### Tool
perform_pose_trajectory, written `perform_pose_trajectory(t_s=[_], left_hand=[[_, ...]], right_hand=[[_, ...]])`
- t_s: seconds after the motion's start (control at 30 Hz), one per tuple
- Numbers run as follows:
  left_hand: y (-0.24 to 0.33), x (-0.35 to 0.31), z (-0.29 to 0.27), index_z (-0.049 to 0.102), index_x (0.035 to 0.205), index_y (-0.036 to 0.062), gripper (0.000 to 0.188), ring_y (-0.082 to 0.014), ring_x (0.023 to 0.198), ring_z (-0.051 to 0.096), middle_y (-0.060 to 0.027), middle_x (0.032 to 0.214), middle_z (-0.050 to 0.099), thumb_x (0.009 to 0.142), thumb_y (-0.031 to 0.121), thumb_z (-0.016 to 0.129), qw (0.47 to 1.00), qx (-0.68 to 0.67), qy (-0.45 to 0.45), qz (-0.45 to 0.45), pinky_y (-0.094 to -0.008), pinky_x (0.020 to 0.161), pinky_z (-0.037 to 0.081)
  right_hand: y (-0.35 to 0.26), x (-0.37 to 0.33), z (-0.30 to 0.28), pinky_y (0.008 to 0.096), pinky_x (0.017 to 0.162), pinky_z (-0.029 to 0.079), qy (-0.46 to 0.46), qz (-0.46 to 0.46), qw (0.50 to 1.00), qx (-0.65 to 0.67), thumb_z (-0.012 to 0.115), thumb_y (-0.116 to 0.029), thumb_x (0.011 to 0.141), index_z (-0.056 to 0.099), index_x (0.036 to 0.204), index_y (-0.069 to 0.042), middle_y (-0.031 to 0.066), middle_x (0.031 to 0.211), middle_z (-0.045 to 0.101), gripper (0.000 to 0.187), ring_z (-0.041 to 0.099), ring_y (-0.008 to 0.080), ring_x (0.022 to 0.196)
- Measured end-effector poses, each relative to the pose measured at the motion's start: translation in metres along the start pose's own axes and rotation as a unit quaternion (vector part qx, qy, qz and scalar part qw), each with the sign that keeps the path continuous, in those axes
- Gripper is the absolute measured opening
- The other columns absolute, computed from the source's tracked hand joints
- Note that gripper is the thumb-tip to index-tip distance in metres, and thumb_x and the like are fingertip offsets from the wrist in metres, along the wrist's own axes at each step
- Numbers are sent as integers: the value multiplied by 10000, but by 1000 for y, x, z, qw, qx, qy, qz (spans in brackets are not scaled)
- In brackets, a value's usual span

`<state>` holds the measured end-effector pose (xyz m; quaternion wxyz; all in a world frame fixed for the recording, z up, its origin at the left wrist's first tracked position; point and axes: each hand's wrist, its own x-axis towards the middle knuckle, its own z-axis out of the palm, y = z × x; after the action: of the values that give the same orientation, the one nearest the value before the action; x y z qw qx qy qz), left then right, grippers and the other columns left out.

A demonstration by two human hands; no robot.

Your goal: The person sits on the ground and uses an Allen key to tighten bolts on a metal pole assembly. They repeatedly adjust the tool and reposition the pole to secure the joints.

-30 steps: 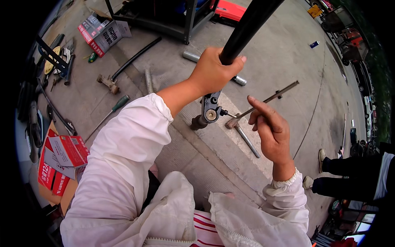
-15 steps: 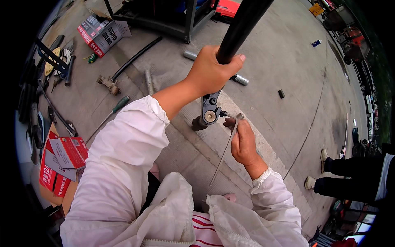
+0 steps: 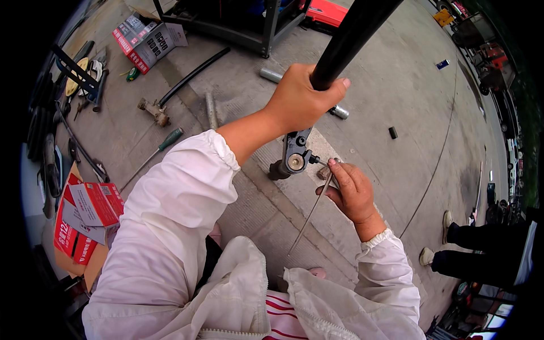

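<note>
My left hand (image 3: 303, 102) is wrapped round the thick black tube (image 3: 360, 39), which slants up to the far right. Below that hand, the tube's lower end carries a black metal bracket (image 3: 297, 146) with a large round bolt head in its face. A small bolt (image 3: 313, 158) sticks out of the bracket's right side. My right hand (image 3: 352, 192) pinches the bend of a thin L-shaped hex key (image 3: 306, 228) between thumb and fingers. The key's short arm points at this bolt; whether it sits in the head is too small to tell. Its long arm hangs down toward me.
Left on the floor lie a green-handled screwdriver (image 3: 170, 139), a metal part with black tube (image 3: 153, 111) and a red-white carton (image 3: 96, 207). Another carton (image 3: 150, 42) stands by the dark metal rack (image 3: 269, 28). A person's legs (image 3: 481, 241) are at right.
My right hand has turned and shifted right, its fingers now over the key's bend. The view has shifted slightly, and the left hand keeps its hold on the tube.
</note>
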<state>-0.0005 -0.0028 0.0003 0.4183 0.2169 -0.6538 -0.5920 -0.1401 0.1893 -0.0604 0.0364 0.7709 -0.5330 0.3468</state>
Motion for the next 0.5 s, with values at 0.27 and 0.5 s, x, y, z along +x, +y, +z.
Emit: perform_pose_trajectory(t_s=[0.27, 0.5], left_hand=[[-2, 0, -1, 508, 610, 80, 416, -38, 477, 437, 47, 523, 473, 971, 199, 676, 999, 42, 3, 24, -260, 452, 331], [0, -1, -6, 503, 606, 80, 423, -41, 474, 431, 45, 518, 472, 974, 202, 672, 999, 43, 0, 29, -258, 456, 333]], right_hand=[[1, 12, 16, 265, 505, 393, -41, 529, 756, 383, 466, -468, 1088, 664, 757, -21, 3, 536, 539, 590, 505, 91, 509], [-5, -29, 43, 350, 805, 536, -113, 397, 859, 304, 465, 77, 910, 584, 1371, -51, 124, 1143, 677, 494, 637, 216, 827]])
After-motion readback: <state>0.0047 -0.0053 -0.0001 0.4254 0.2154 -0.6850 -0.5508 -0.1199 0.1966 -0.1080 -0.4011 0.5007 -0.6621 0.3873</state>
